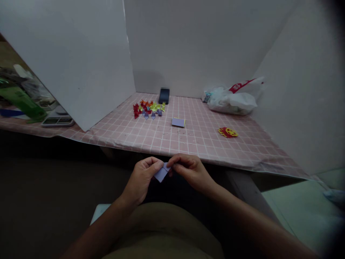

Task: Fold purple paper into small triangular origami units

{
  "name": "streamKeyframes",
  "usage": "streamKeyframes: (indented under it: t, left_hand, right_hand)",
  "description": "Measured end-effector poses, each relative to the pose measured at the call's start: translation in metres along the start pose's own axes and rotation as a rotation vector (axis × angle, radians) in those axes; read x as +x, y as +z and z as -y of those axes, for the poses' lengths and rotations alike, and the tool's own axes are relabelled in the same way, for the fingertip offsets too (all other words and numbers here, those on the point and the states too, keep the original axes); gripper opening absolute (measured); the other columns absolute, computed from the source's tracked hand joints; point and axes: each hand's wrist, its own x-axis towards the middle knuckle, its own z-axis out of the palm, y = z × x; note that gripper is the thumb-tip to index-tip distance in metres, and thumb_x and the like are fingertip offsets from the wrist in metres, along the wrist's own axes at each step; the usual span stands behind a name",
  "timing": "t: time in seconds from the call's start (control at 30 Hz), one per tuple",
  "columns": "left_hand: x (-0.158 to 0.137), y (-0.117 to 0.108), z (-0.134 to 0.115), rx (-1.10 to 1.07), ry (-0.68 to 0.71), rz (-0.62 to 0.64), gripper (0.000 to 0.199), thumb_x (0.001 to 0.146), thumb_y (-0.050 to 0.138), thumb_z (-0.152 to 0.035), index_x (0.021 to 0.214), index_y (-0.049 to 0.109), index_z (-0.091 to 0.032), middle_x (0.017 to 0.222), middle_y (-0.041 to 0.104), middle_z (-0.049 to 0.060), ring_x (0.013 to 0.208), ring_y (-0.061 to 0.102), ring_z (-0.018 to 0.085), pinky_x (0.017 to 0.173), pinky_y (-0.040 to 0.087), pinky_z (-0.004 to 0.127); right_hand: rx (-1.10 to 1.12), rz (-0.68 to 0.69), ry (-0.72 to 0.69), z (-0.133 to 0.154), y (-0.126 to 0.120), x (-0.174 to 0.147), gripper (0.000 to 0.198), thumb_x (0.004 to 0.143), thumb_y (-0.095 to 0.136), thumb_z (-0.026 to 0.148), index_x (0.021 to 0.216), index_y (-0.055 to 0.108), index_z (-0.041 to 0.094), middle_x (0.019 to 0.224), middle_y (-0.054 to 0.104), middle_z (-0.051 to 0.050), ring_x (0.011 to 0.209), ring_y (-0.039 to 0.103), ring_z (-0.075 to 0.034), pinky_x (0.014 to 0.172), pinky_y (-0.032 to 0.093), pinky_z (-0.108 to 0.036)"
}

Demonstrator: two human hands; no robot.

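Between my two hands, just in front of the table's near edge, is a small folded piece of lavender origami paper (161, 174) with a point facing down. My left hand (142, 177) pinches its left corner between thumb and fingers. At the upper right corner, the thumb and forefinger of my right hand (190, 169) are closed on the paper. On the table beyond lies a small stack of square paper (178, 122), lavender on top with a yellow edge showing. Left of that stack sits a cluster of small folded paper figures (147, 108) in red, orange, yellow and lavender.
The table (199, 138) has a pink checked cloth. A dark phone-like object (164, 96) stands at the back. To the right are a white plastic bag (231, 102) and yellow and red cut-out shapes (228, 132). At left, a kitchen scale (58, 120) and green bottle (23, 100) lie behind a white panel (81, 54).
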Motion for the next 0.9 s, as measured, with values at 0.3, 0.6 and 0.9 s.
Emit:
streamKeyframes:
  t: [0.3, 0.6, 0.9]
  left_hand:
    - [0.0002, -0.0011, 0.0017, -0.044, -0.049, -0.028, 0.024, 0.073, 0.078, -0.035, 0.069, 0.066, -0.014, 0.062, 0.061, -0.001, 0.055, 0.048, 0.009, 0.055, 0.038, 0.021]
    - [-0.0024, 0.0005, 0.0040, 0.082, 0.002, -0.038, 0.025, 0.074, 0.076, -0.037, 0.068, 0.066, -0.015, 0.061, 0.059, -0.002, 0.056, 0.047, 0.009, 0.055, 0.038, 0.021]
    - [-0.0004, 0.0003, 0.0027, 0.066, -0.053, -0.005, 0.026, 0.076, 0.075, -0.036, 0.069, 0.063, -0.015, 0.060, 0.058, -0.003, 0.055, 0.046, 0.008, 0.054, 0.037, 0.020]
  right_hand:
    - [-0.058, 0.034, 0.004, 0.0076, -0.0061, 0.0013, 0.014, 0.085, 0.057, 0.021, 0.088, 0.071, 0.020, 0.074, 0.067, -0.001, 0.072, 0.065, -0.016, 0.073, 0.049, -0.030]
    - [-0.011, 0.068, 0.265, 0.0054, -0.0004, 0.0018, 0.028, 0.086, 0.063, 0.041, 0.071, 0.061, 0.017, 0.058, 0.059, 0.001, 0.051, 0.053, -0.010, 0.053, 0.041, -0.024]
    - [-0.068, 0.049, 0.332, 0.0048, 0.0006, 0.0010, 0.035, 0.086, 0.059, 0.043, 0.062, 0.054, 0.018, 0.050, 0.054, 0.004, 0.042, 0.047, -0.007, 0.043, 0.034, -0.021]
